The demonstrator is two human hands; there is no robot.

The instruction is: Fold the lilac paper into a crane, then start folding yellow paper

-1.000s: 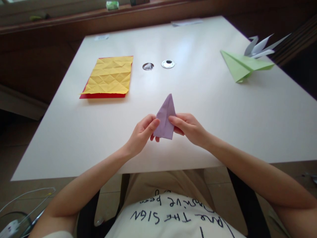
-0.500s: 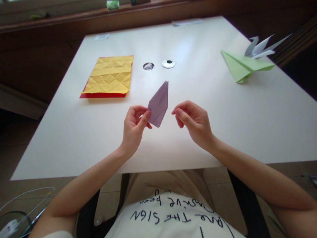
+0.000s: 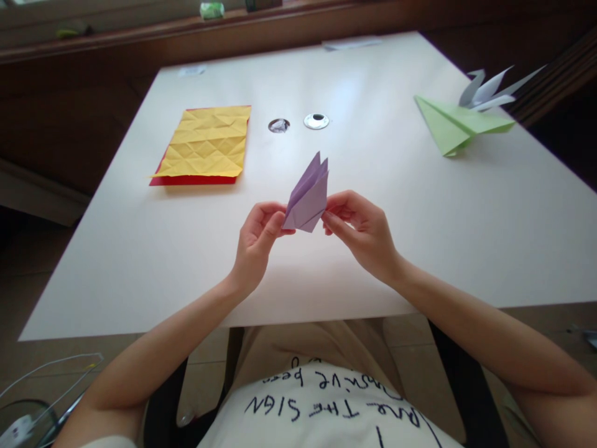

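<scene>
Pinching folded purple paper (image 3: 308,198) at lower corners: left hand (image 3: 256,239), right hand (image 3: 361,227), fingertips closed; featherweight, easily creased; hold edges lightly.

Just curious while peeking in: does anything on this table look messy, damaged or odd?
Nothing stands out. Both hands hold a neat purple folded paper; the creased yellow sheet looks deliberately folded, not damaged.

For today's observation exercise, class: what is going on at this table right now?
A seated person holds a folded purple paper above the white table, left hand pinching its lower left edge, right hand pinching its right side. The layered point faces away from them. A creased yellow sheet lies on a red one to the left; a green folded model and a white one sit at far right.
</scene>
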